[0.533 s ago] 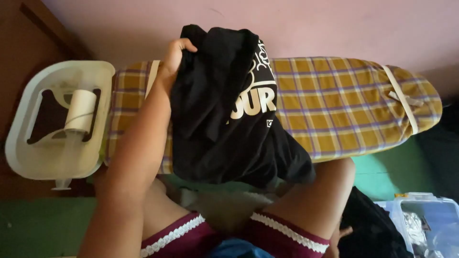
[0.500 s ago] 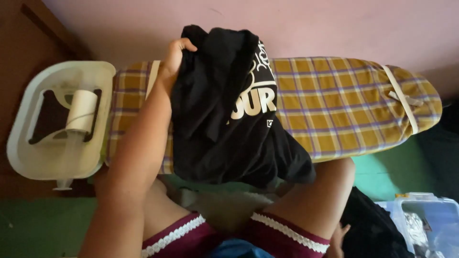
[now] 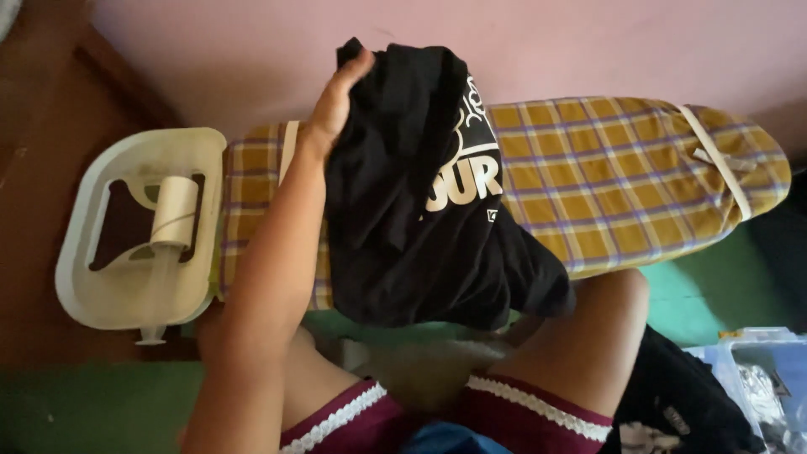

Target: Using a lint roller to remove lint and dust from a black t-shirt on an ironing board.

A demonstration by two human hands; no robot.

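Little differs from half a second ago: the left hand (image 3: 336,101) still holds the black shirt (image 3: 420,202) by its top edge, grip closed on the cloth. The shirt hangs over the checked ironing board (image 3: 622,185), covering its middle. The right hand is hidden, so its grip cannot be told. Open board lies toward 3 o'clock; the cream iron rest (image 3: 143,244) sits at 9 o'clock
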